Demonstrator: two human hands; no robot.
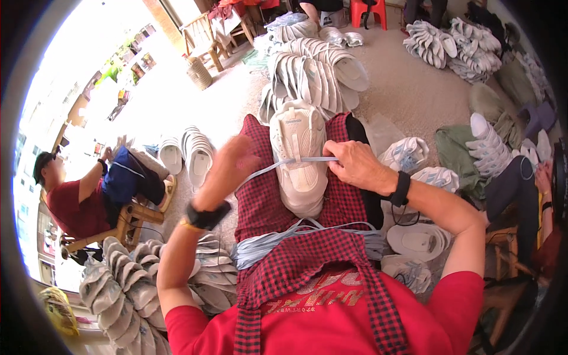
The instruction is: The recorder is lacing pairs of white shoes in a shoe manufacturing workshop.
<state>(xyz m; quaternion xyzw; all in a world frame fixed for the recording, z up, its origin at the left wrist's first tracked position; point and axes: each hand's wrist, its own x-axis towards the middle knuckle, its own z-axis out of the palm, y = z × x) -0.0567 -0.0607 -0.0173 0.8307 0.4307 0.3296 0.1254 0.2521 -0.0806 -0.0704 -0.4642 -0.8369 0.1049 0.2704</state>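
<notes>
Across my lap, on a red-and-black checked apron [260,207], lies a cream sneaker [303,186]. A flat light-blue shoelace [320,159] passes through the loop on its tongue and runs out to both sides. My right hand [361,167] is closed in a pinch on the lace, just right of the shoe. Left of the shoe my left hand [229,167] is raised and smeared by motion; the lace's other length trails toward it, but its grip does not show. A bundle of light-blue laces [251,252] lies across my waist.
Stacked pale shoe uppers [305,74] stand right beyond my knees. More uppers [121,284] are piled at lower left, and several pale shoes [405,152] lie on the right. A seated person [80,198] works at left; another person's leg [513,192] is at right.
</notes>
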